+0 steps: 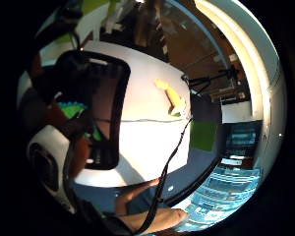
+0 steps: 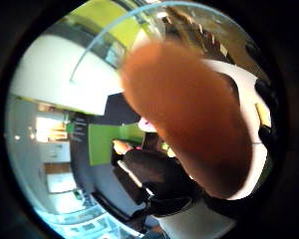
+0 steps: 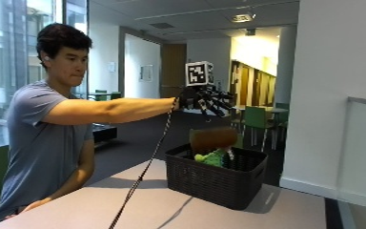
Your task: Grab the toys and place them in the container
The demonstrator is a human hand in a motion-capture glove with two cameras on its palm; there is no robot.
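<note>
Fingers (image 3: 219, 106) of your black-gloved right hand (image 3: 203, 101) spread open, holding nothing, above the dark woven plastic basket (image 3: 216, 179). Inside it, a brown plush toy (image 3: 212, 139) half-hides a green toy (image 3: 212, 158). A yellow toy (image 1: 172, 98) lies blurred on the white table (image 3: 157, 205).

No legible text, label, brand, number or sign is being shown in any view. A framed item (image 3: 146, 73) on the far wall, upper centre-left of the outside view, is being shown too small to be read.
</note>
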